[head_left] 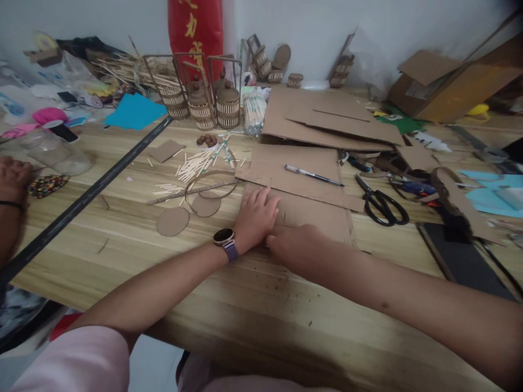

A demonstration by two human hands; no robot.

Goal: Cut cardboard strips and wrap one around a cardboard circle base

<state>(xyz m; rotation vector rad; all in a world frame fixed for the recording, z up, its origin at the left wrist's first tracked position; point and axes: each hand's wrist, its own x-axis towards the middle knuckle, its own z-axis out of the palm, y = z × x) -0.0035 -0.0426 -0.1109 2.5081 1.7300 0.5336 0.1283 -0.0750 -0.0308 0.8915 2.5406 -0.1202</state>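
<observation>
My left hand (256,218), with a watch (224,237) at its wrist, lies flat on a sheet of brown cardboard (318,218), fingers stretched forward. Close beside it, my right hand (292,244) is closed at the near edge of that sheet. Whatever its fingers grip is hidden under the hand. A second cardboard piece (278,163) overlaps the far part of the sheet, and a pen (314,175) rests on it. To the left are cardboard discs (173,221), a curled strip (188,202) and scattered short sticks (192,165).
Black-handled scissors (384,207) and a dark phone-like slab (461,261) lie at right. More cardboard (327,122) is stacked behind. Small handled baskets (227,106) stand at the back. Another person's hand (14,177) is at far left, beyond a black strip (93,190).
</observation>
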